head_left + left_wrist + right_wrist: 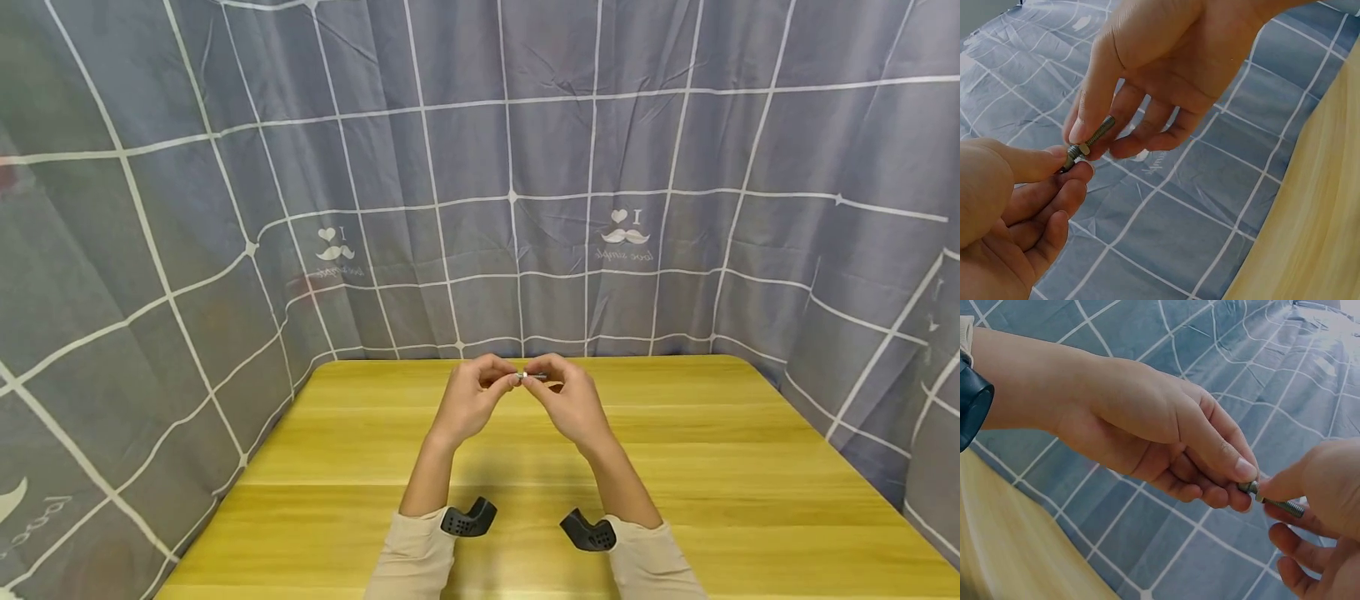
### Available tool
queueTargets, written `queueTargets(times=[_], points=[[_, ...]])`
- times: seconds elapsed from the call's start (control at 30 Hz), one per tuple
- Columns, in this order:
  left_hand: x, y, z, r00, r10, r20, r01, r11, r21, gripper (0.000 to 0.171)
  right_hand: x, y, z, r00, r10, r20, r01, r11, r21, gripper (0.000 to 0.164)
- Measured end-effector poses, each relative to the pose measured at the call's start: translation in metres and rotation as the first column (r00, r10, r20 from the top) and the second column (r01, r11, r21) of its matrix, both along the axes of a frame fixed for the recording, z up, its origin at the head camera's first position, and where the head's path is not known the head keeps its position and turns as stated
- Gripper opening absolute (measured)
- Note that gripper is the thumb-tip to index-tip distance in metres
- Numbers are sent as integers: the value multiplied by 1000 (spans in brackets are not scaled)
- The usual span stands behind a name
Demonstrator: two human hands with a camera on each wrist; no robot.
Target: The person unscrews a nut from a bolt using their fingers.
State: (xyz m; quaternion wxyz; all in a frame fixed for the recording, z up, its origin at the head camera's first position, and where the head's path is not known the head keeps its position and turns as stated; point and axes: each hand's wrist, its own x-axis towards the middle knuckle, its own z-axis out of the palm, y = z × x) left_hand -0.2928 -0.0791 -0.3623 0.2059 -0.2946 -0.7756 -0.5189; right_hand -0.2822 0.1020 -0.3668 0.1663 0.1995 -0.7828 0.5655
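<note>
Both hands meet over the far part of the table, with a small metal bolt (537,377) between their fingertips. My left hand (467,406) pinches one end of it between thumb and fingers, partly hiding that end. From the other side my right hand (573,407) has thumb and fingers at the hex nut (1084,149), pinching there. The bolt's threaded shank (1102,130) sticks out past the nut toward the right palm, also seen as the bolt (1288,507) in the right wrist view. Lower fingers of both hands are loosely bent beneath.
A yellow wood-grain table (360,458) lies under the hands. Grey curtains (465,167) with white grid lines hang round its back and sides. Each sleeve cuff carries a black wrist device, one at the left wrist (468,518) and one at the right (588,531).
</note>
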Motion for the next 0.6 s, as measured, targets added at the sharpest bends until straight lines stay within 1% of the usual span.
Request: queueTargets(times=[0.1, 0.17, 0.23, 0.33, 0.4, 0.47, 0.53, 0.6], points=[[-1, -1, 0, 1000, 7, 0, -7, 1000, -6, 6, 1, 0, 2, 1000, 10, 22, -10, 1000, -11, 29], [0, -2, -1, 1000, 6, 4, -6, 1000, -1, 6, 1, 0, 2, 999, 4, 39, -4, 1000, -3, 33], [-1, -3, -1, 1000, 3, 4, -3, 1000, 3, 7, 0, 0, 2, 999, -8, 41, 7, 1000, 12, 30], [0, -2, 0, 1000, 4, -2, -4, 1000, 1, 7, 0, 0, 1, 1000, -20, 12, 20, 1000, 21, 22], [0, -1, 1, 1000, 4, -2, -4, 1000, -2, 7, -1, 0, 1, 1000, -12, -10, 12, 1000, 12, 16], [0, 0, 1, 1000, 8, 5, -8, 1000, -2, 7, 0, 1, 2, 1000, 4, -16, -4, 1000, -1, 13], [-1, 0, 0, 1000, 12, 11, -12, 1000, -3, 7, 0, 1, 2, 1000, 19, -6, -19, 1000, -7, 19], [-2, -1, 0, 1000, 13, 11, -13, 1000, -1, 7, 0, 0, 2, 999, 29, 14, -29, 1000, -10, 28]])
